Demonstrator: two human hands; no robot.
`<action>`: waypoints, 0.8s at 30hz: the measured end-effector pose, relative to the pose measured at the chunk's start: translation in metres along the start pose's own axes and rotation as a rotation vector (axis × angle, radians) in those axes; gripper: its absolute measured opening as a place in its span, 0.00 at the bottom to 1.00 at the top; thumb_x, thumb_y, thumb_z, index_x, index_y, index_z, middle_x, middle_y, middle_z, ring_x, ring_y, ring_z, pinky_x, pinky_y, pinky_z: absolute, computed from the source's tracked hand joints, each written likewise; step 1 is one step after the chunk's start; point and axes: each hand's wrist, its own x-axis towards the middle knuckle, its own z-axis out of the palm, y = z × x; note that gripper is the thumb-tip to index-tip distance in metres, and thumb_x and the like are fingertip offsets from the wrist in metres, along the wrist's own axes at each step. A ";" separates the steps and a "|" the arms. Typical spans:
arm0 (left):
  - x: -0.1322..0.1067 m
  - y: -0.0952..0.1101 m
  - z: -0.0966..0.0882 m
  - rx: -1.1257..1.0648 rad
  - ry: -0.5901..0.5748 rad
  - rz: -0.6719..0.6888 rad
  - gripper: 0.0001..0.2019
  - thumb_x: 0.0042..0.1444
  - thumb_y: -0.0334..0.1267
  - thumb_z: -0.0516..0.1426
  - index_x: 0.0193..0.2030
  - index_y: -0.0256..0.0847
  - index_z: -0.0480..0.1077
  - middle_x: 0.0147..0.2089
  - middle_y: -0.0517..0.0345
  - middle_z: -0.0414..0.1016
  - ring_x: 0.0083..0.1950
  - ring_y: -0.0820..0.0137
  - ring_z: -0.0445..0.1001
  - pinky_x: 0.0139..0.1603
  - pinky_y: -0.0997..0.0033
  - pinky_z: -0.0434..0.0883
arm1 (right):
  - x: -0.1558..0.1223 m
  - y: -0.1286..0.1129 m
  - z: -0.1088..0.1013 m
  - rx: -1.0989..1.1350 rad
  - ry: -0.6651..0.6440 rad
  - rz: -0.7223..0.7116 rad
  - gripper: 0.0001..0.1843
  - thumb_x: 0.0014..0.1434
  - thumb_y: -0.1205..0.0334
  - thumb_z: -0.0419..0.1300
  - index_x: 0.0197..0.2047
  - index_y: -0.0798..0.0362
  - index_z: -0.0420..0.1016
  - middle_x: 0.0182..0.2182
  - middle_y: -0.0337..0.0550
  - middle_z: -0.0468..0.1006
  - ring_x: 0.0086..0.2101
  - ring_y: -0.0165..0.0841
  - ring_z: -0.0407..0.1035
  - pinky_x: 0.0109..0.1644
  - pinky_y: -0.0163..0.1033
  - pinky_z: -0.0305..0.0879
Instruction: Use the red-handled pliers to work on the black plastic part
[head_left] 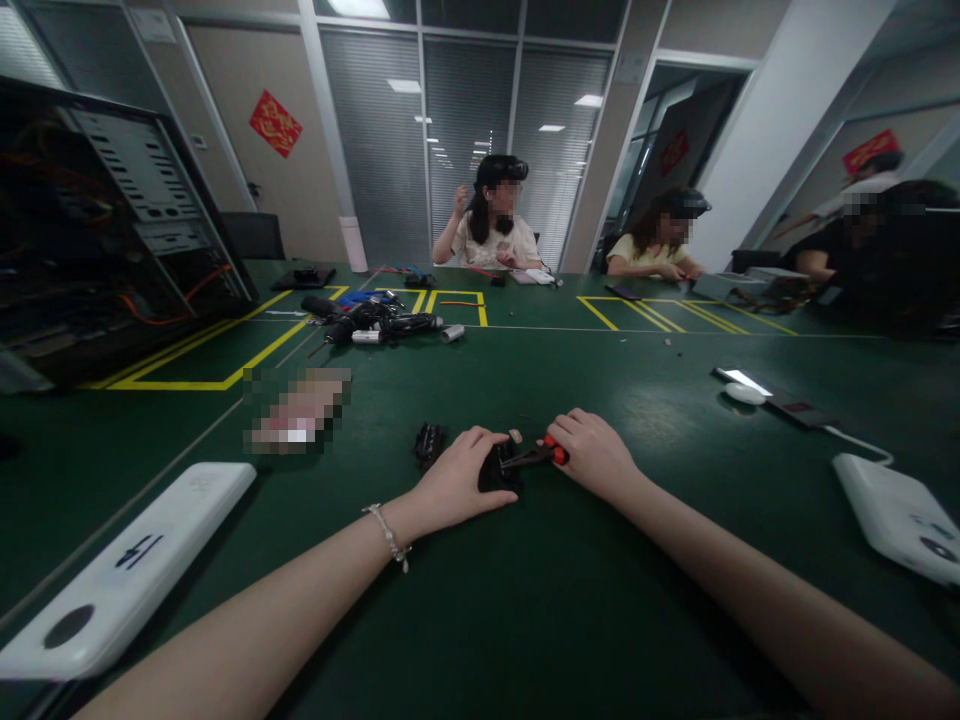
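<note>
My left hand (459,475) wraps round a small black part (495,472) on the green table, thumb at its near side and fingers along its far side. My right hand (592,447) is closed on the red handles of a pair of pliers (536,457). The dark jaws of the pliers point left and meet the black part between thumb and fingers; whether they grip it I cannot tell. Just left of my left hand lies another black, ridged part (429,444). A bracelet (387,530) circles my left wrist.
An open computer case (142,230) stands at the left. Tools and cables (375,320) lie in a heap beyond my hands. White devices (150,560) flank my arms. A phone (741,382) lies at the right. Several people sit across the green table (525,370).
</note>
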 end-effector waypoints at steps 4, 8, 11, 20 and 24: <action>0.001 -0.002 0.002 0.007 0.016 0.012 0.28 0.43 0.47 0.59 0.52 0.45 0.57 0.50 0.53 0.60 0.50 0.59 0.62 0.50 0.57 0.61 | 0.001 0.000 0.000 -0.001 -0.002 -0.003 0.05 0.51 0.63 0.53 0.31 0.55 0.68 0.31 0.45 0.71 0.33 0.34 0.60 0.36 0.38 0.56; 0.001 -0.003 0.004 0.015 0.025 0.016 0.29 0.43 0.47 0.59 0.52 0.45 0.57 0.50 0.53 0.60 0.51 0.59 0.61 0.51 0.56 0.60 | 0.001 -0.001 -0.001 -0.004 0.004 -0.005 0.05 0.51 0.63 0.53 0.30 0.55 0.68 0.30 0.45 0.71 0.33 0.34 0.60 0.36 0.38 0.56; 0.001 -0.002 0.004 0.010 0.025 0.016 0.29 0.43 0.47 0.59 0.52 0.45 0.57 0.50 0.52 0.60 0.51 0.59 0.61 0.51 0.56 0.60 | 0.002 -0.001 -0.002 0.002 0.010 -0.004 0.05 0.51 0.64 0.53 0.30 0.55 0.68 0.30 0.45 0.71 0.32 0.33 0.60 0.35 0.38 0.56; 0.001 -0.002 0.003 0.014 0.026 0.014 0.29 0.43 0.48 0.59 0.52 0.44 0.57 0.51 0.52 0.60 0.52 0.59 0.61 0.51 0.57 0.61 | 0.001 -0.001 -0.002 0.023 0.011 0.000 0.06 0.51 0.64 0.52 0.31 0.55 0.68 0.31 0.46 0.71 0.33 0.34 0.61 0.36 0.38 0.56; 0.001 -0.003 0.003 0.018 0.035 0.015 0.29 0.43 0.47 0.59 0.52 0.44 0.57 0.51 0.52 0.60 0.52 0.59 0.61 0.51 0.57 0.61 | 0.002 0.000 -0.003 0.044 0.011 0.013 0.06 0.51 0.63 0.53 0.31 0.55 0.68 0.31 0.46 0.70 0.34 0.34 0.61 0.37 0.39 0.57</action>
